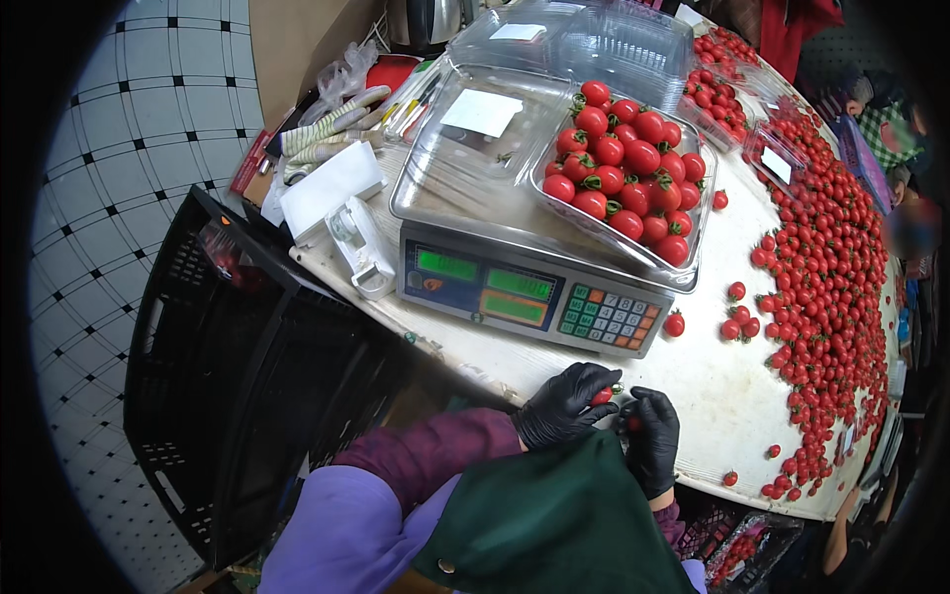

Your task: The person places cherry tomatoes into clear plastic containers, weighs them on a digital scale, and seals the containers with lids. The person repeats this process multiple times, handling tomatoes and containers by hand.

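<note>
Tomato (pixel 602 396) sits pinched in the black-gloved left hand (pixel 561 408), on the near side of the scale (pixel 524 297); just right of that tomato, the right hand (pixel 653 442) is curled, its hold impossible to tell.

From here I see the scale (pixel 524 297) left on the table (pixel 712 396), bearing a tomato-filled tray (pixel 606 237), with the tomato pile (pixel 831 287) right.
</note>
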Demonstrator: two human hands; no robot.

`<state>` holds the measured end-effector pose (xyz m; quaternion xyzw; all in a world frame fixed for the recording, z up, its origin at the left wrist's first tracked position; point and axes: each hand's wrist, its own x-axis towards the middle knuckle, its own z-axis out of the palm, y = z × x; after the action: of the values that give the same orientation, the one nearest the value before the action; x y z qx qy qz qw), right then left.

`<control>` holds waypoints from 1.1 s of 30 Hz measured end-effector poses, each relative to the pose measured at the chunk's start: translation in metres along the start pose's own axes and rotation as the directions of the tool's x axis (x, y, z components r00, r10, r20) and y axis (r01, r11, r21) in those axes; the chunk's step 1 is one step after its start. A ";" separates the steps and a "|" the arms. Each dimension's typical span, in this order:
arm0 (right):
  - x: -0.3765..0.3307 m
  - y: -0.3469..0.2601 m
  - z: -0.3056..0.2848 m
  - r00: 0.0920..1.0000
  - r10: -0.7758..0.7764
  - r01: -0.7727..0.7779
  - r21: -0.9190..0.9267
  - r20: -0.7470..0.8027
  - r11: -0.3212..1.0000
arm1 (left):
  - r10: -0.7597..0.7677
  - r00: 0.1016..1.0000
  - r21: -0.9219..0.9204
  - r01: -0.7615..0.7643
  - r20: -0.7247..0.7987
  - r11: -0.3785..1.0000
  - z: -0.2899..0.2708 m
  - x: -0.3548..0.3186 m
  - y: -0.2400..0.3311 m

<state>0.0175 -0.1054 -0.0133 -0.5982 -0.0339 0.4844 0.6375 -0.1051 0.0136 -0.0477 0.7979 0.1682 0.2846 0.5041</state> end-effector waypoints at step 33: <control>0.026 -0.029 -0.122 0.679 -0.728 0.137 -0.958 -0.095 0.253 | 0.199 0.974 0.234 -0.220 0.107 0.947 0.002 -0.003 -0.003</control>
<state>0.1243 -0.1719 -0.0389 -0.9097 -0.2843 -0.0088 0.3024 -0.1060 0.0115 -0.0521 0.8782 0.0954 0.2808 0.3753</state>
